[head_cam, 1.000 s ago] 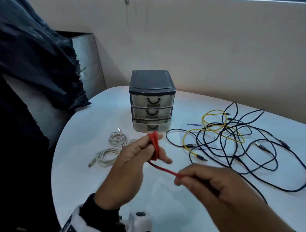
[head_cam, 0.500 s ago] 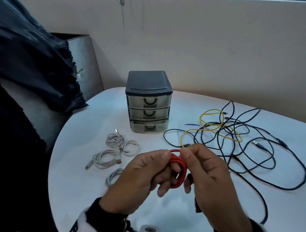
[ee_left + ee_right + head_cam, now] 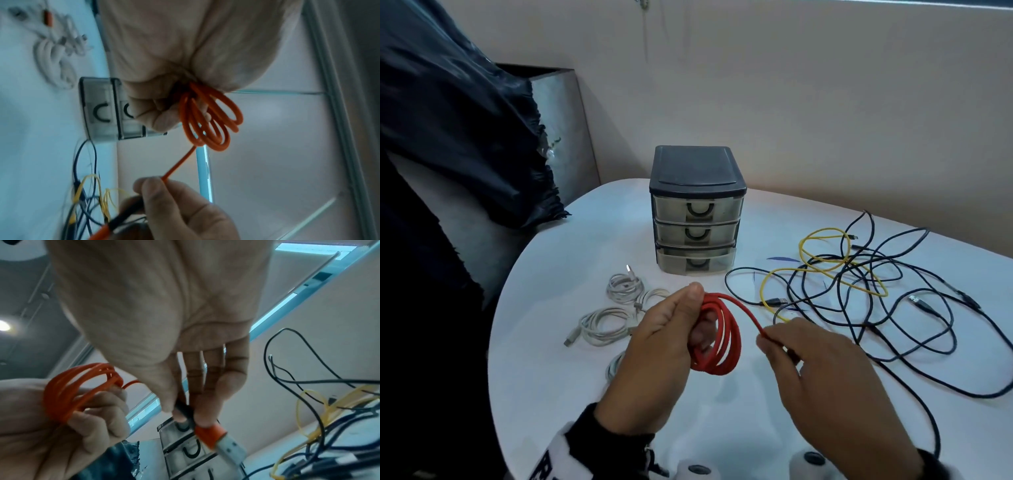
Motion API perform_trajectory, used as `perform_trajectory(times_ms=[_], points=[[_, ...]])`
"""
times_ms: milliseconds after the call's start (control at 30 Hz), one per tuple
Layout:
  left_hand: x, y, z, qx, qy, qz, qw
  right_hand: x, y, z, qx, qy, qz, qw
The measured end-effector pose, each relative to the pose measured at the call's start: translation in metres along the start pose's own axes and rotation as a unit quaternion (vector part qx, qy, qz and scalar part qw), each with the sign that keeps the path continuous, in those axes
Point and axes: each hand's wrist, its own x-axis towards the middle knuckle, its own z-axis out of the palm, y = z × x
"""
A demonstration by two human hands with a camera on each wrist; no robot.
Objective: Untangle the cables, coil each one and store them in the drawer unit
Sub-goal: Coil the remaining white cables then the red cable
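— Red first: what is nearest you?

— Your left hand (image 3: pixel 654 359) grips the red cable (image 3: pixel 719 335), wound into several loops, thumb pressed on the top of the coil and fingers curled through it, above the table (image 3: pixel 551 394). One loose strand runs from the coil's top toward four o'clock into your right hand (image 3: pixel 822 377).

— And that hand?

— It pinches the strand between thumb and fingers; the right wrist view shows the cable's plug end (image 3: pixel 221 438), orange collar and pale tip, sticking out past your fingertips (image 3: pixel 202 418).

— What lies beyond your hands?

— At ten o'clock from the coil, white cables (image 3: pixel 616 308) lie on the table in separate small coils, near one another. At two o'clock, the black cables (image 3: pixel 893 308) sprawl in a loose tangle, with a yellow cable (image 3: pixel 825 270) threaded through them.

— And the drawer unit?

— The drawer unit (image 3: pixel 697 209) stands at twelve o'clock, well behind the coil, between the white coils and the tangle. The upper two of its three drawers sit flush; the bottom one juts forward slightly. Beyond it is the wall (image 3: pixel 791 102).
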Motion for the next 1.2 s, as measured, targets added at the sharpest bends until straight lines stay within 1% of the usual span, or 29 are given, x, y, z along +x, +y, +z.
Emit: perform_trajectory(times_ms=[33,67,100,133,167,200,233,300,400,500,533,600,733,867,967,1033,1067,1100,1133,1200], points=[[0.0,-0.001,0.001,-0.019,-0.007,-0.007,1.0,0.002,-0.001,0.001,0.034,-0.001,0.024,0.999],[0.0,-0.002,0.002,-0.032,-0.007,-0.009,0.999,0.003,-0.002,0.0,0.101,0.004,0.056,0.993],[0.002,-0.003,0.001,-0.04,-0.001,-0.01,0.999,0.005,-0.003,-0.002,0.195,0.013,0.099,0.976],[0.003,-0.005,0.001,-0.039,0.007,-0.011,0.999,0.006,-0.007,-0.004,0.298,0.014,0.144,0.944],[0.005,-0.008,0.001,-0.024,0.018,-0.01,0.999,0.007,-0.013,-0.007,0.394,0.013,0.184,0.901],[0.006,-0.011,0.001,-0.001,0.031,-0.01,0.999,0.007,-0.017,-0.006,0.463,0.015,0.213,0.86],[0.007,-0.014,0.002,0.021,0.042,-0.012,0.999,0.008,-0.021,-0.003,0.509,0.019,0.232,0.828],[0.006,-0.02,0.006,0.034,0.05,-0.025,0.998,0.007,-0.025,0.003,0.574,0.036,0.262,0.775],[0.002,-0.021,0.013,-0.002,0.035,-0.052,0.998,0.011,-0.022,0.006,0.643,0.053,0.293,0.705],[-0.001,-0.027,0.018,-0.022,0.044,-0.042,0.998,0.013,-0.02,0.006,0.708,0.004,0.329,0.624],[-0.002,-0.029,0.019,-0.022,0.053,-0.03,0.998,0.012,-0.019,0.007,0.717,-0.02,0.341,0.608],[-0.004,-0.034,0.022,-0.008,0.067,0.002,0.998,0.01,-0.019,0.01,0.716,-0.063,0.352,0.6],[-0.006,-0.031,0.02,0.026,0.055,0.06,0.996,0.006,-0.019,0.011,0.725,-0.108,0.331,0.594],[-0.006,-0.023,0.017,0.031,0.01,0.094,0.995,0.006,-0.02,0.007,0.733,-0.129,0.297,0.598],[-0.007,-0.024,0.016,0.109,-0.007,0.149,0.983,0.005,-0.023,0.007,0.754,-0.13,0.272,0.584],[-0.007,-0.026,0.015,0.126,-0.021,0.16,0.979,0.004,-0.023,0.006,0.764,-0.125,0.272,0.571],[-0.006,-0.027,0.013,0.139,-0.019,0.165,0.976,0.004,-0.023,0.004,0.765,-0.123,0.27,0.572],[-0.007,-0.026,0.013,0.16,-0.009,0.177,0.971,0.004,-0.023,0.003,0.761,-0.125,0.26,0.582],[-0.007,-0.026,0.013,0.183,0.005,0.188,0.965,0.004,-0.023,0.002,0.752,-0.129,0.244,0.598],[-0.007,-0.026,0.012,0.197,0.028,0.188,0.962,0.003,-0.025,0.004,0.722,-0.13,0.223,0.642]])
